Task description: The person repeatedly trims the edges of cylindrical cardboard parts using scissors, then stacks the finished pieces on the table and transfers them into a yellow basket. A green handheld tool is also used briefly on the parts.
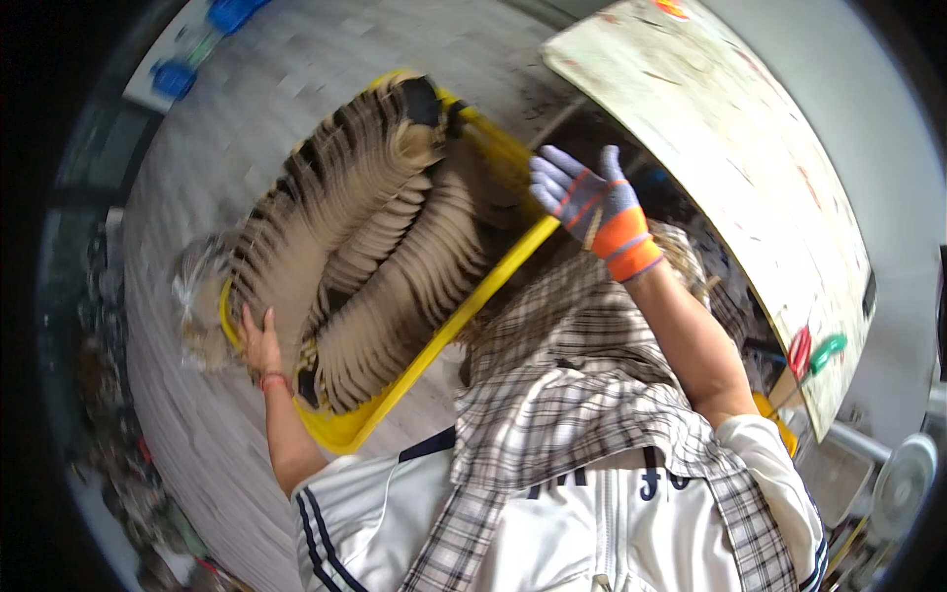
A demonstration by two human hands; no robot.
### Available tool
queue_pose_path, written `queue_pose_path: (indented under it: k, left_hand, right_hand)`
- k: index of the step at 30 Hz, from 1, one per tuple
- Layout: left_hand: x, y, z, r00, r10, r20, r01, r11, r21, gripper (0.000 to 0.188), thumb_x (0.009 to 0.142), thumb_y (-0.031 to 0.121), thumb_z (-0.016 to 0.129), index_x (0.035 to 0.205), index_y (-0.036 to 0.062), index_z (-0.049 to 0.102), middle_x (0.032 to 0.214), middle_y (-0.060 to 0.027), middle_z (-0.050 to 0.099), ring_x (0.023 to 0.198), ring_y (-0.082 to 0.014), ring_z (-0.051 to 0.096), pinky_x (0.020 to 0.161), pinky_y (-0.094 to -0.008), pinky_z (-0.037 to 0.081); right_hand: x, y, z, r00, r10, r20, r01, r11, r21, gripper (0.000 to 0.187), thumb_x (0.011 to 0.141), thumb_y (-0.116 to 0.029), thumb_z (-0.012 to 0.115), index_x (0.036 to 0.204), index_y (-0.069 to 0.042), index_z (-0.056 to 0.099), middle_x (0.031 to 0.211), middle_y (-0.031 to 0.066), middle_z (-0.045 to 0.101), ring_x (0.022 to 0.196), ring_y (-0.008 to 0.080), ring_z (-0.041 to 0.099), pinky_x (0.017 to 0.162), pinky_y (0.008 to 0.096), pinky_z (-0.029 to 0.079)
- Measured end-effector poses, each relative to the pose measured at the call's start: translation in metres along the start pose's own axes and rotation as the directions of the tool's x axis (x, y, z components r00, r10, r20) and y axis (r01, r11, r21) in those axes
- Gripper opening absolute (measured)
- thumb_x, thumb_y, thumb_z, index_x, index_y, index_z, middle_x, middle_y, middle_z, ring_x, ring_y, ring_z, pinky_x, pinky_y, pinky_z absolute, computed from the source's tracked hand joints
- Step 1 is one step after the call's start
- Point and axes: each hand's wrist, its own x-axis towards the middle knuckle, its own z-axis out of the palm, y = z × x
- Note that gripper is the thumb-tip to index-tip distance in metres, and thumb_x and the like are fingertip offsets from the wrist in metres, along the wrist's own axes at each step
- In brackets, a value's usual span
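Note:
A yellow crate (pixel 395 395) holds rows of thin, overlapping beige and black pieces (pixel 335 187), stacked on edge. They look like shoe parts, but motion blur hides their exact kind. My left hand (pixel 259 340), bare with a red band at the wrist, rests at the crate's left end against the stack, fingers spread. My right hand (pixel 587 197) wears a grey-purple and orange glove. It is raised over the crate's right rim with fingers stretched out and nothing seen in them.
A clear plastic bag (pixel 202 296) lies left of the crate. A white worktable (pixel 710 109) stands at right, with red-handled (pixel 799 350) and green-handled (pixel 827 352) tools near its corner. Blue water jugs (pixel 175 79) stand at far left, a fan (pixel 903 474) at lower right.

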Motion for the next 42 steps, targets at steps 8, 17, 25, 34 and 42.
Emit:
queue_pose_path:
  k: [8, 17, 25, 34, 42]
  left_hand:
    - [-0.207, 0.311, -0.084, 0.189, 0.868, -0.460, -0.860, -0.080, -0.504, 0.031, 0.095, 0.024, 0.060, 0.116, 0.0016, 0.060, 0.134, -0.0132, 0.052, 0.097, -0.0153, 0.057, 0.081, -0.0297, 0.051]
    - [-0.415, 0.447, -0.106, -0.114, 0.985, -0.125, -0.064, -0.133, -0.989, 0.004, 0.089, -0.003, 0.061, 0.090, 0.0012, 0.062, 0.072, -0.0011, 0.059, 0.061, -0.0062, 0.053, 0.055, -0.0220, 0.044]
    - [-0.402, 0.445, -0.054, -0.321, 0.930, 0.178, -0.500, -0.007, -0.866, 0.006, 0.090, -0.002, 0.056, 0.085, 0.0008, 0.057, 0.064, -0.0041, 0.055, 0.050, -0.0076, 0.048, 0.048, -0.0235, 0.039]
    - [-0.458, 0.460, -0.123, -0.649, 0.701, 0.296, -0.748, -0.658, -0.083, 0.048, 0.081, -0.003, 0.057, 0.128, 0.0053, 0.058, 0.073, -0.0137, 0.063, 0.068, -0.0286, 0.061, 0.079, -0.0428, 0.049]
    - [-0.571, 0.478, -0.162, -0.901, 0.432, 0.045, -0.350, -0.661, -0.663, 0.055, 0.080, -0.007, 0.062, 0.132, 0.0096, 0.056, 0.143, -0.0183, 0.045, 0.127, -0.0369, 0.047, 0.105, -0.0410, 0.038]
  right_hand:
    - [-0.093, -0.035, 0.029, 0.941, -0.339, 0.002, 0.339, 0.939, -0.056, 0.097, 0.086, -0.073, 0.038, 0.143, 0.005, 0.033, 0.141, 0.0275, 0.042, 0.125, 0.0383, 0.048, 0.109, 0.0513, 0.036]
    - [-0.277, -0.062, -0.006, 0.686, -0.727, 0.029, 0.715, 0.667, -0.210, 0.097, 0.086, -0.078, 0.028, 0.142, 0.001, 0.039, 0.134, 0.0248, 0.051, 0.119, 0.0372, 0.053, 0.106, 0.0484, 0.039]
    - [-0.479, 0.027, -0.119, 0.289, -0.926, -0.242, 0.862, 0.362, -0.355, 0.073, 0.095, -0.058, 0.044, 0.138, 0.001, 0.044, 0.119, 0.0194, 0.062, 0.105, 0.0310, 0.063, 0.093, 0.0440, 0.050]
    - [-0.591, 0.196, -0.190, -0.742, -0.667, -0.071, -0.592, 0.701, -0.398, 0.037, 0.095, -0.036, 0.055, 0.112, -0.006, 0.067, 0.103, 0.0146, 0.068, 0.092, 0.0288, 0.064, 0.081, 0.0400, 0.050]
    - [-0.586, 0.197, -0.177, -0.680, -0.634, -0.369, -0.623, 0.764, -0.166, 0.039, 0.097, -0.040, 0.043, 0.093, -0.013, 0.070, 0.086, 0.0123, 0.069, 0.079, 0.0318, 0.064, 0.075, 0.0418, 0.050]
